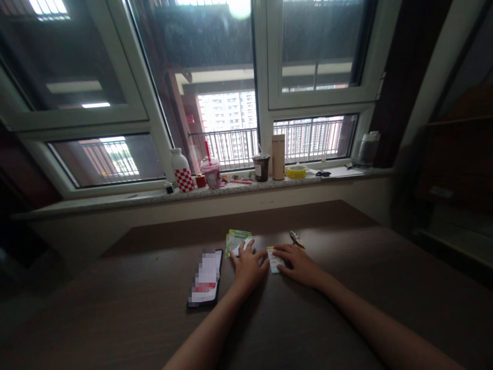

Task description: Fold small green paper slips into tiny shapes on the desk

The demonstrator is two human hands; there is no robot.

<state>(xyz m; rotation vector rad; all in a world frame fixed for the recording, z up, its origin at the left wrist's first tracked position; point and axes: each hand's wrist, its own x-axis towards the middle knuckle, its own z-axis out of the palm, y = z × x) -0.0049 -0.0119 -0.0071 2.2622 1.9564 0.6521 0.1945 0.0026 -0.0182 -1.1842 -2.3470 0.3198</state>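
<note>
On the dark table, my left hand (pixel 248 263) has its fingers spread over a white piece (pixel 241 248) that lies against green printed packets (pixel 238 236). My right hand (pixel 296 262) rests with its fingers apart on a small white and green packet (pixel 274 263), pressing its right side. A small crumpled item with a shiny, colourful surface (pixel 296 239) lies just beyond my right hand. To the left of my left hand is a phone (pixel 206 277) with its screen lit and blurred out.
Along the stone windowsill (pixel 150 198) stand a checkered white bottle (pixel 182 171), a pink drink cup (pixel 211 172), a dark cup (pixel 261 167), a tan flask (pixel 278 157), yellow tape (pixel 296 172) and scissors (pixel 323 174). The brown table (pixel 134 288) extends on both sides.
</note>
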